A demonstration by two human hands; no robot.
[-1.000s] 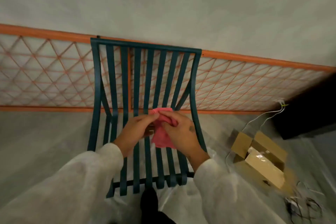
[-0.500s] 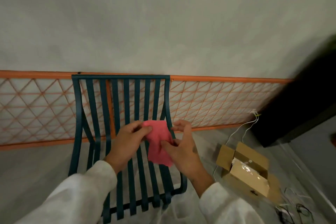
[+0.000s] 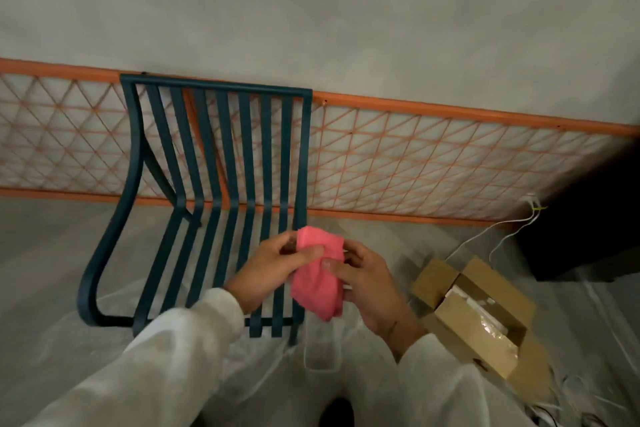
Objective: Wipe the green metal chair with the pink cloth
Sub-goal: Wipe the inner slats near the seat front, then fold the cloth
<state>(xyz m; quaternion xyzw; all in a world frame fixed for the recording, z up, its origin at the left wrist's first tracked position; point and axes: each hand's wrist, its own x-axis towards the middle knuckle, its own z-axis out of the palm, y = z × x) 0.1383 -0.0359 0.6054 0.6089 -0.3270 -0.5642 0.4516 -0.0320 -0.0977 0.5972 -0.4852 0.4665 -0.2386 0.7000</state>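
The green metal chair point(image 3: 221, 156), made of dark slats, stands in front of me against an orange lattice fence. I hold the pink cloth point(image 3: 317, 282) over the right side of the seat, just above its front edge. My left hand point(image 3: 270, 270) pinches the cloth's upper left part between thumb and fingers. My right hand point(image 3: 367, 284) grips its right edge, thumb on top. The cloth is folded and hangs down between both hands, apart from the slats. Both arms wear white sleeves.
An open cardboard box point(image 3: 481, 312) lies on the floor right of the chair, with white cables point(image 3: 498, 236) running to a dark object point(image 3: 588, 218) at the far right. Clear plastic sheeting point(image 3: 322, 357) covers the floor under me. The orange lattice fence point(image 3: 415, 163) lines the wall.
Both hands with the cloth have shifted from the middle of the seat to its right front part. The cloth is folded narrower. My head view swung sideways.
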